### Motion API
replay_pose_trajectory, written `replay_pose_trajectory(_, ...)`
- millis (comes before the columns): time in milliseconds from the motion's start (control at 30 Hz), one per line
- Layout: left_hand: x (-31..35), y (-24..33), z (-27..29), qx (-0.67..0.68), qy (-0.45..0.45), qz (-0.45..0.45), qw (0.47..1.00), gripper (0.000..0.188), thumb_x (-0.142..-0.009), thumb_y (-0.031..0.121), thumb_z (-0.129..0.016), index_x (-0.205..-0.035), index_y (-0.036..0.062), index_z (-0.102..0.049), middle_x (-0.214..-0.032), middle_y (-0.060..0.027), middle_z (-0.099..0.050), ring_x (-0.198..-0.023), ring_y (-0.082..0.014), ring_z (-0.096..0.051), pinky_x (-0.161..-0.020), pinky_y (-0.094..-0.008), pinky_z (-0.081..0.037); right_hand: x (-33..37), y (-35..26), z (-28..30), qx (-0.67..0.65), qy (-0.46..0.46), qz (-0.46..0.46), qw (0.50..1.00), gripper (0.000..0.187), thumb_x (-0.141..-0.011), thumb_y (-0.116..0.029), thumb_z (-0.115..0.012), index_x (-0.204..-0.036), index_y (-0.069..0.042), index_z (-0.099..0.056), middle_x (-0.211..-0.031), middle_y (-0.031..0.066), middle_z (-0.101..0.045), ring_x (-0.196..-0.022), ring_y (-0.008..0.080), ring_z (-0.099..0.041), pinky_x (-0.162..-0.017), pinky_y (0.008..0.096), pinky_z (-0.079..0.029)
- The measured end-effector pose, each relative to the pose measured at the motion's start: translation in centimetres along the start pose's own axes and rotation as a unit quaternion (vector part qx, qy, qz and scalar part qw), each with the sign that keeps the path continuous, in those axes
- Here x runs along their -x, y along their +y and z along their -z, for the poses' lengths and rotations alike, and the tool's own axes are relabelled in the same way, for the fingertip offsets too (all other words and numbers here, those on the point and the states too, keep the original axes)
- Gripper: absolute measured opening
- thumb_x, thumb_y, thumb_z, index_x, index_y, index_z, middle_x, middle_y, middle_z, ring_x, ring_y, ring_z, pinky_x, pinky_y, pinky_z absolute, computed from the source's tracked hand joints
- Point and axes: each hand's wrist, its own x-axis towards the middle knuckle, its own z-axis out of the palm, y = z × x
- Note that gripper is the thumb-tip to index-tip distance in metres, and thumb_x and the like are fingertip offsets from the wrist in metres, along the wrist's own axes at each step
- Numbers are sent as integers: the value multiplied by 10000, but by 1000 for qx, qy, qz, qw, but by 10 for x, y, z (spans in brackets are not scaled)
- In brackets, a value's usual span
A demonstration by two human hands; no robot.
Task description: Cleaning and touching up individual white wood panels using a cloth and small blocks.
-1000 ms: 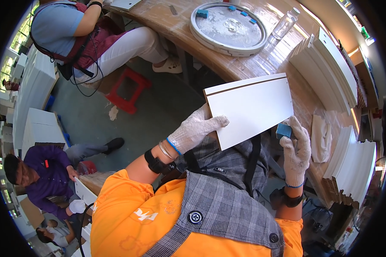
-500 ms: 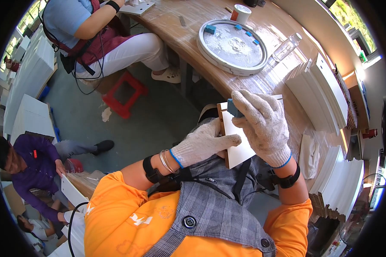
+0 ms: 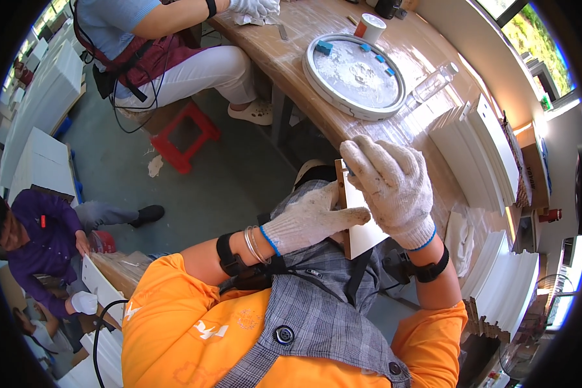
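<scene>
A white board (image 3: 363,238) with a brown edge is tilted over my lap. My left hand (image 3: 313,216), in a pale knitted glove with a blue cuff, grips the board's left edge, thumb lying over the white face. Over the board's upper part is my gloved right hand (image 3: 394,187), its fingers bent together around a small blue block. Only a sliver of that block shows, as the fingers hide the rest.
On the wooden table (image 3: 291,61) stands a round grey tray (image 3: 352,107) with white residue and several blue pieces. A clear bottle (image 3: 433,84), a white cup (image 3: 370,29) and stacked white boards (image 3: 469,155) are nearby. Co-workers sit left, near a red stool (image 3: 187,136).
My right hand has shifted slightly left over the board, and the blue block that showed beside its fingers is now almost hidden. My left hand keeps its hold. The view has shifted a little.
</scene>
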Motion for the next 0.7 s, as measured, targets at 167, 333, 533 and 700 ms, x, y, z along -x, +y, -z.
replay_pose_trajectory(167,-3,-12,-1,13,10,-19,1000,573,-844,459,-644,-1158,-5,-522,-1031,-139,-607,-932,-187,-599,-816,-300,-473,-1,2,-2,-24,56,9,998,594,-666,-173,-661,-1248,-136,-552,-1190,54,-556,-1023,254,-552,-848,377,-465)
replay_pose_trajectory(333,0,2,1,-38,-11,34,999,596,-848,449,-645,-1202,-5,-490,-1036,-124,-607,-939,-169,-604,-820,-290,-485,-1,1,2,-12,0,-9,1000,528,-758,-204,-663,-1267,-136,-541,-1200,56,-554,-1015,264,-554,-862,379,-456)
replay_pose_trajectory(533,-5,-4,0,171,-41,-20,984,561,-889,218,-619,-1333,-19,-371,-1112,-85,-567,-944,-140,-599,-681,-275,-555,22,11,6,-115,143,-135,974,536,-696,-130,-743,-1211,-111,-597,-1119,76,-619,-979,287,-568,-853,396,-447)
replay_pose_trajectory(700,-11,0,4,54,-7,-68,996,531,-887,214,-623,-1312,-25,-410,-1109,-92,-584,-929,-122,-593,-702,-244,-528,64,20,29,-441,315,-329,773,442,-841,-75,-649,-1262,-17,-527,-1248,131,-565,-1114,230,-564,-935,341,-467)
